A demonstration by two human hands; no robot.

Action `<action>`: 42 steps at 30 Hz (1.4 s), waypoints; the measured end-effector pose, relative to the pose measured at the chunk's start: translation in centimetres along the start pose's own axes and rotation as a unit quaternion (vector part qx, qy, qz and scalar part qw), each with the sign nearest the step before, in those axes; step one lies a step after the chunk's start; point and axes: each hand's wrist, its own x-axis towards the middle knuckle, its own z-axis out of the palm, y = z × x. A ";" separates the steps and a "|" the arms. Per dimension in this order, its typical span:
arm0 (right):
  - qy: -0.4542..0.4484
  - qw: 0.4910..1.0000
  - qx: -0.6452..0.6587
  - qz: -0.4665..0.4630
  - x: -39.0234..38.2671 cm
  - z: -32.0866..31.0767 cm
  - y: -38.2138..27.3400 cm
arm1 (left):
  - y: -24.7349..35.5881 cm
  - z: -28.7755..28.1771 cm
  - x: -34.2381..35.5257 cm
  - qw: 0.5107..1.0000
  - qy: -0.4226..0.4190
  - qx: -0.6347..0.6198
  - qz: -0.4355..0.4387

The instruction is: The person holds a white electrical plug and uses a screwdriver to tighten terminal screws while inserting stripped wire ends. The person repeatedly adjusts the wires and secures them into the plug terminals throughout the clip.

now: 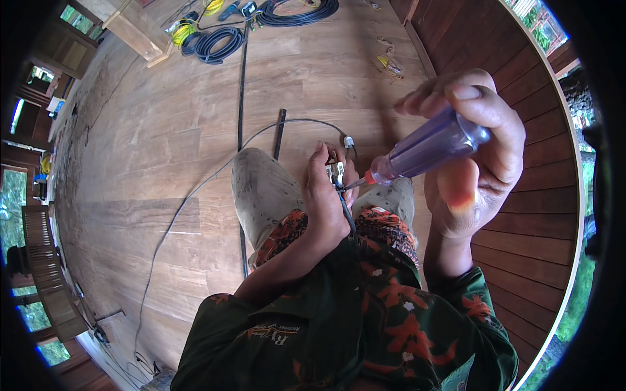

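Note:
My right hand [479, 150] grips a screwdriver with a clear purple handle [427, 144]; its metal tip points left into a small white electrical fitting [336, 173]. My left hand [326, 199] is closed around that fitting, held above my knees. A dark cable [347, 215] runs down from the fitting past my left palm. I am crouched, and my grey trouser knees [264, 189] show under both hands.
A thin grey cable [171, 225] trails across the wooden floor to a plug end [349, 141]. A black strip [280, 133] lies ahead. Coiled black and yellow cables [215, 42] lie far ahead. A wooden plank wall [521, 215] rises at right.

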 end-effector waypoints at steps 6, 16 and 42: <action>-0.034 0.992 0.118 0.025 -0.8 0.4 0.3 | -0.1 -0.2 0.1 0.996 0.055 -0.042 -0.061; 0.019 0.999 -0.004 0.031 -0.6 -0.6 -0.1 | -0.1 -0.1 0.4 0.998 0.002 -0.047 -0.033; 0.104 0.988 0.064 0.092 -0.2 0.5 -2.3 | 0.9 -1.2 1.2 0.971 -0.164 -0.108 -0.138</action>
